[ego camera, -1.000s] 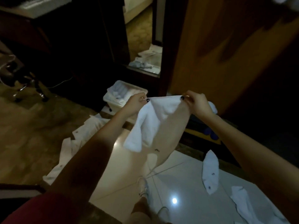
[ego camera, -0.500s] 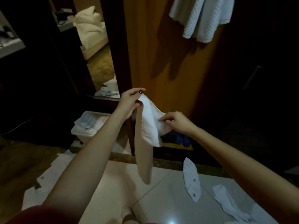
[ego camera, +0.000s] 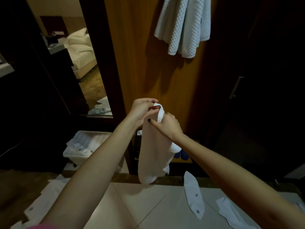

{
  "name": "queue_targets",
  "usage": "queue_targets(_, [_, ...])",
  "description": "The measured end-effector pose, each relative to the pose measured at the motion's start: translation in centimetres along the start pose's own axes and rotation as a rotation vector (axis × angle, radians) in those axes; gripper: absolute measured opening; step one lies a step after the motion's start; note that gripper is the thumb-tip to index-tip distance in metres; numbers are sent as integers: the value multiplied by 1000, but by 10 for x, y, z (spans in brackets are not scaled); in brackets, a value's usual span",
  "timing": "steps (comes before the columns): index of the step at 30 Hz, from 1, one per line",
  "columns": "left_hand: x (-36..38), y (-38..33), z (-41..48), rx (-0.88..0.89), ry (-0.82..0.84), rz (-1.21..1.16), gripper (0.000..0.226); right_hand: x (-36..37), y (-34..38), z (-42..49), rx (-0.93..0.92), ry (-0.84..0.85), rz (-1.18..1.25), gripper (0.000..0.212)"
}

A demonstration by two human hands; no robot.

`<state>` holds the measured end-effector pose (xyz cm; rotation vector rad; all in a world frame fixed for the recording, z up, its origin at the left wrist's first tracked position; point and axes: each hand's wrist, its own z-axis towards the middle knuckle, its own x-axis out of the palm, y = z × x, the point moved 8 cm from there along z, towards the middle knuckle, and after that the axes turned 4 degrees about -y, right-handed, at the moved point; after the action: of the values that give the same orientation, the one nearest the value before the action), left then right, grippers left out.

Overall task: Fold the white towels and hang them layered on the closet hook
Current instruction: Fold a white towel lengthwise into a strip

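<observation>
white towel [ego camera: 152, 151] hangs folded, top pinched between left hand [ego camera: 142, 109], right hand [ego camera: 168, 125].

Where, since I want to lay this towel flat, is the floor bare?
The pale tiles below the held towel, between your left forearm and the pointed towel at right, are bare. Left-edge towels and right-corner towels crowd the rest.

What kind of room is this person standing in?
Likely a hotel room, by the closet: a bed with white pillows, a waffle towel hanging on the wooden panel, a bin of white linens.
</observation>
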<state>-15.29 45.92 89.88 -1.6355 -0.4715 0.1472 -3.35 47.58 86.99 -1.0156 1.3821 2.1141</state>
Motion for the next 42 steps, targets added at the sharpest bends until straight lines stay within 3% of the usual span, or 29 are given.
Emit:
queue_targets(4, [-7,-11,6,67,-4,78,19,-12,-17,8,46,-26,62,32])
queue_targets(8, [-10,-15,8,76,90,188,16,-9,-33,9,16,107,-46,21])
queue_targets(13, [13,-15,-1,173,218,377,22,-16,-33,13,36,-26,28,47])
queue_targets(16, [22,-22,-1,227,213,404,19,-27,-32,20,73,-69,67,44])
queue_targets(24, [8,-35,2,329,67,446,12,-23,-48,17,-28,192,-29,24])
queue_targets(29, [1,-45,0,333,51,364,12,-12,-52,0,-42,326,-6,31])
queue_targets(32, [-10,-54,5,321,69,359,12,-23,-56,-6,-19,314,71,33])
queue_targets(37, [-28,-53,10,381,59,652,15,-57,-51,3,-68,212,56,30])
queue_targets(40, [-31,-54,8,528,122,1055,19,-67,-54,11,-23,268,10,20])
queue_targets(42, [-37,-55,9,528,170,1105,19,-73,-56,14,4,291,-18,22])
